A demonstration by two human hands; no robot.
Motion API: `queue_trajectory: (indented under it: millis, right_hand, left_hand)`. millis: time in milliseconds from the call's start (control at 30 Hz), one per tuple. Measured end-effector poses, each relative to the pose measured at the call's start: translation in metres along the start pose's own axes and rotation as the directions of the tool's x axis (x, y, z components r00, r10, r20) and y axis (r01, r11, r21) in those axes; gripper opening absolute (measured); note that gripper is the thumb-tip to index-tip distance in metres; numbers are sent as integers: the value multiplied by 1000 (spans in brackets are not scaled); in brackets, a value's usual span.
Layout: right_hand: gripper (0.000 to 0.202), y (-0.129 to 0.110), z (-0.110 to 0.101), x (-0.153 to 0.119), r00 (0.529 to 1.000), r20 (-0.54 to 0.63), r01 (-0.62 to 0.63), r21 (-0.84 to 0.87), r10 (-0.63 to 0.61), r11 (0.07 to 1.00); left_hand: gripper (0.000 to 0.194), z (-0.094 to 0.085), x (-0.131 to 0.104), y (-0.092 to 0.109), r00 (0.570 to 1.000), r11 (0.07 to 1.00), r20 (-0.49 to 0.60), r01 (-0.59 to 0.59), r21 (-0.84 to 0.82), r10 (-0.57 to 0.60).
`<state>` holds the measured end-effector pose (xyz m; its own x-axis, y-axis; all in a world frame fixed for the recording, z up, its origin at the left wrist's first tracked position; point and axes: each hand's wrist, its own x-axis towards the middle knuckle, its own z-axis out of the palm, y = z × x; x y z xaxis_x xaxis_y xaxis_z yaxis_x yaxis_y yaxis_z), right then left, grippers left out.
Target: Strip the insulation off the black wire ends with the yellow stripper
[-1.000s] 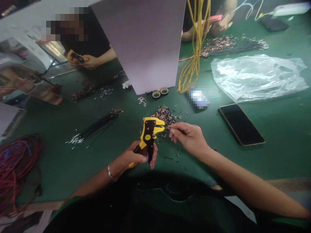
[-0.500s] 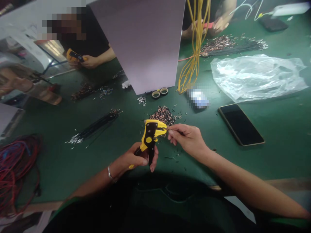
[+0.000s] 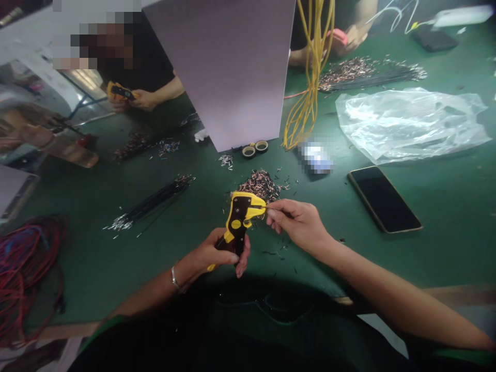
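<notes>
The left hand is curled round the grips of a yellow-and-black automatic wire stripper, fingertips showing past the far handle; the wrap seems chosen so that a squeeze works the jaws. The right hand pinches a thin wire between thumb and forefinger, at the stripper's mouth; the close pinch probably keeps it straight. Just beyond the tool lies a heap of copper-and-black wire offcuts, a handy spot for trimmings. A bundle of black wires lies to the left, silvery ends toward the lower left, seemingly kept within reach. A smartphone rests well to the right on the green table.

The wire's tip is lost between the jaws, its other end behind the right hand. The handles hide much of the left fingers. A pixelated blue-and-white object cannot be identified, and a grey panel blocks part of the far side.
</notes>
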<state>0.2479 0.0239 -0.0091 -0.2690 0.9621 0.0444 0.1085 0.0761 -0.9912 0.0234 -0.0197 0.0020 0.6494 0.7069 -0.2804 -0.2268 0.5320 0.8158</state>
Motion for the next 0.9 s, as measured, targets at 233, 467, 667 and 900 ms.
queue_trajectory:
  millis: [233, 467, 667, 900]
  right_hand:
    - [14, 2, 0, -1, 1000, -15, -8, 46, 9, 999]
    - [13, 3, 2, 0, 997, -26, -70, 157, 75, 985]
    - [12, 2, 3, 1, 995, -34, -87, 190, 95, 978]
    - [13, 1, 3, 0, 995, -38, -85, 190, 94, 978]
  left_hand:
    - [21, 0, -1, -3, 999, 1000, -49, -11, -3, 11]
    - [19, -2, -2, -7, 997, 999, -69, -28, -24, 27]
    - [18, -1, -2, -7, 996, 999, -85, -20, -35, 17]
    - [18, 1, -4, -9, 996, 999, -93, -14, -52, 9]
